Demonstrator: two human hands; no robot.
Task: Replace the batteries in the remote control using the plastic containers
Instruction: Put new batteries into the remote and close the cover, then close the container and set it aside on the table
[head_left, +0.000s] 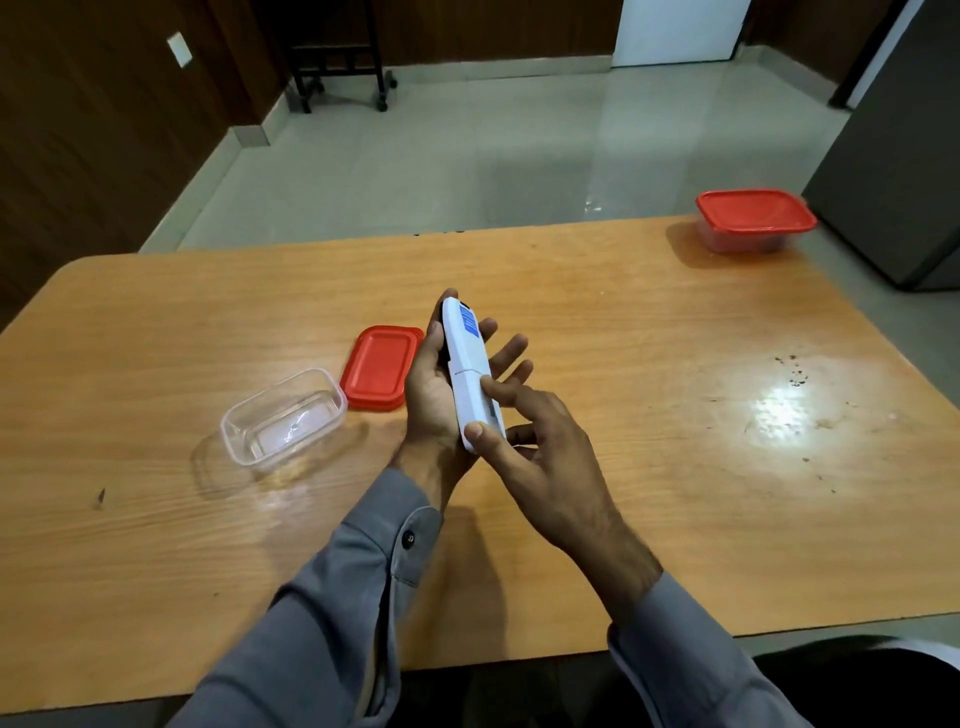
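A white remote control (470, 364) lies back side up in my left hand (434, 400), above the middle of the wooden table (649, 415). A blue label shows near its far end. My right hand (540, 457) touches the battery cover at the near end, with thumb and forefinger on it. An open clear plastic container (283, 415) stands to the left, with nothing visible inside. Its red lid (382, 366) lies flat beside it. A second container with a red lid (753, 218) on stands at the far right corner.
The table's front edge is close to my body. A grey cabinet (893, 156) stands beyond the far right corner. Tiled floor (467, 156) and a dark wheeled stand (337, 52) lie behind the table.
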